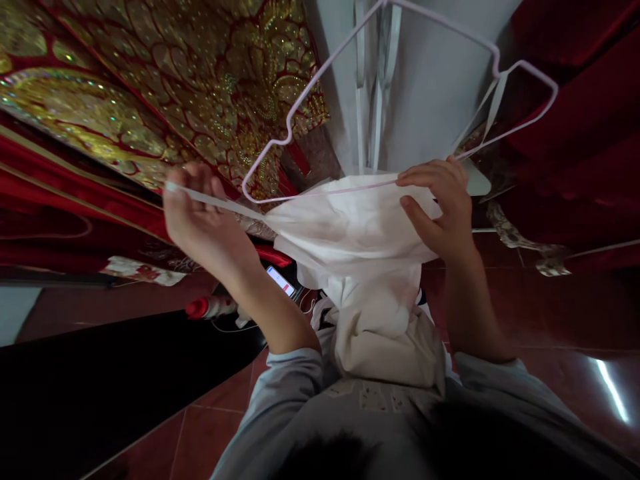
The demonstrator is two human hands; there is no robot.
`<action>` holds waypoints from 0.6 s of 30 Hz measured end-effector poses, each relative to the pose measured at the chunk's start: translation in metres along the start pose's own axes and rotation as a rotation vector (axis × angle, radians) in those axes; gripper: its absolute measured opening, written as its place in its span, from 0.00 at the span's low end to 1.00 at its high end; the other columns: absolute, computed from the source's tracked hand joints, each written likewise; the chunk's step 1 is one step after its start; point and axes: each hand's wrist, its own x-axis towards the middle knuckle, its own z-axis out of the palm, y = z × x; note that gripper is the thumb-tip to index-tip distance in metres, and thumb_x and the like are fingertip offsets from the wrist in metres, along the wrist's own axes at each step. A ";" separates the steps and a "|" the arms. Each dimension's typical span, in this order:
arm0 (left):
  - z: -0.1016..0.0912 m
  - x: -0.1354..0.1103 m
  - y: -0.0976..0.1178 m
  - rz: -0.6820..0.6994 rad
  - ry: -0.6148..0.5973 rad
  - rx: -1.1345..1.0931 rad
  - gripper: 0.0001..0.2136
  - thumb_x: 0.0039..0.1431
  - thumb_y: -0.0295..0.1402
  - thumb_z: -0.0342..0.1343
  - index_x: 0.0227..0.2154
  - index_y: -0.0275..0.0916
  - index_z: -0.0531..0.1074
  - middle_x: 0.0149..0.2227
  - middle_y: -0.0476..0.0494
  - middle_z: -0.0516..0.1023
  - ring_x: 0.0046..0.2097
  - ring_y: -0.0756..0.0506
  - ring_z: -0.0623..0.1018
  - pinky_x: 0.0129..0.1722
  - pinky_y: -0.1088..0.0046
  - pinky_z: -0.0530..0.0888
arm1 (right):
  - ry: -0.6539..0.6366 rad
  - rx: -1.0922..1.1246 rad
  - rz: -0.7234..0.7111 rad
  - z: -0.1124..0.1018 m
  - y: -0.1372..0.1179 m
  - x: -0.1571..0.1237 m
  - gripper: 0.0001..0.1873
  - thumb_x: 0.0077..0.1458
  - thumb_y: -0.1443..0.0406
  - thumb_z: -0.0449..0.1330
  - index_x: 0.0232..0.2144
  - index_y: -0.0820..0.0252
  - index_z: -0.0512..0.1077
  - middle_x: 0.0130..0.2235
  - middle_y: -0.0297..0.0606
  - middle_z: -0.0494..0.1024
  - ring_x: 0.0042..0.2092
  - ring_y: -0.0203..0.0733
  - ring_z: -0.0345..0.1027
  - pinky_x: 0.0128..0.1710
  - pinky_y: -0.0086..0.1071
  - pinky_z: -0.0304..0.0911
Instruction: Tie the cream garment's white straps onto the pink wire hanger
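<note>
- The left hand (203, 207), fingers loosely curled, has a narrow white fabric strap (220, 201) running across it; whether it is pinched I cannot tell.
- The right hand (443, 203) has thumb and forefinger parted, its fingers at the lower bar of a pale pink, thin-framed clothes hanger (325, 70); whether they grip it I cannot tell.
- A soft white cloth garment (355, 230) hangs between the hands, by the hanger's lower bar; another white strap (495, 107) loops over the hanger's right shoulder.
- A red-capped bottle (213, 307) and a lit phone (280, 281) sit near the right end of a flat black surface (125, 373).
</note>
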 end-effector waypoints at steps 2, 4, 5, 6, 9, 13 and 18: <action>0.000 -0.010 -0.016 -0.069 -0.068 0.095 0.13 0.75 0.31 0.50 0.39 0.47 0.80 0.46 0.55 0.87 0.67 0.42 0.75 0.73 0.54 0.63 | 0.005 -0.006 -0.004 0.002 -0.001 0.000 0.09 0.64 0.60 0.61 0.46 0.48 0.76 0.49 0.36 0.83 0.55 0.50 0.75 0.71 0.60 0.55; 0.009 -0.027 -0.027 -0.206 -0.242 0.084 0.07 0.71 0.34 0.58 0.42 0.42 0.81 0.47 0.47 0.86 0.62 0.40 0.79 0.70 0.53 0.67 | 0.013 -0.012 -0.016 0.005 -0.003 -0.001 0.09 0.64 0.60 0.61 0.46 0.49 0.76 0.49 0.36 0.83 0.55 0.50 0.75 0.70 0.61 0.55; 0.015 -0.035 -0.029 -0.255 -0.307 0.033 0.08 0.70 0.37 0.59 0.44 0.40 0.81 0.48 0.43 0.86 0.59 0.40 0.81 0.69 0.54 0.69 | 0.023 -0.015 -0.026 0.007 -0.005 -0.001 0.09 0.64 0.60 0.61 0.46 0.49 0.76 0.48 0.36 0.84 0.54 0.50 0.75 0.70 0.61 0.56; 0.023 -0.043 -0.029 -0.278 -0.333 -0.022 0.10 0.70 0.38 0.59 0.45 0.39 0.80 0.49 0.42 0.86 0.57 0.40 0.82 0.66 0.56 0.71 | 0.033 -0.020 -0.039 0.008 -0.007 -0.002 0.10 0.64 0.60 0.61 0.47 0.49 0.76 0.48 0.36 0.84 0.54 0.50 0.75 0.69 0.61 0.56; 0.043 -0.058 -0.027 -0.275 -0.312 -0.138 0.08 0.70 0.40 0.59 0.40 0.40 0.77 0.39 0.44 0.85 0.49 0.42 0.85 0.57 0.62 0.77 | 0.043 -0.035 -0.101 0.007 -0.007 -0.003 0.14 0.65 0.59 0.61 0.52 0.46 0.73 0.50 0.35 0.83 0.55 0.50 0.75 0.68 0.61 0.59; 0.054 -0.060 -0.028 -0.202 -0.262 -0.152 0.08 0.70 0.39 0.60 0.35 0.42 0.72 0.26 0.50 0.77 0.36 0.46 0.83 0.48 0.66 0.79 | 0.289 -0.034 -0.122 -0.006 0.009 0.004 0.18 0.65 0.55 0.62 0.56 0.46 0.74 0.51 0.43 0.77 0.56 0.53 0.73 0.57 0.54 0.72; 0.056 -0.062 -0.035 -0.132 -0.240 -0.137 0.08 0.70 0.40 0.60 0.35 0.44 0.72 0.23 0.52 0.72 0.32 0.46 0.79 0.47 0.64 0.79 | 0.243 0.080 0.001 -0.030 0.039 0.019 0.22 0.63 0.59 0.65 0.58 0.50 0.75 0.54 0.49 0.74 0.47 0.48 0.77 0.51 0.46 0.76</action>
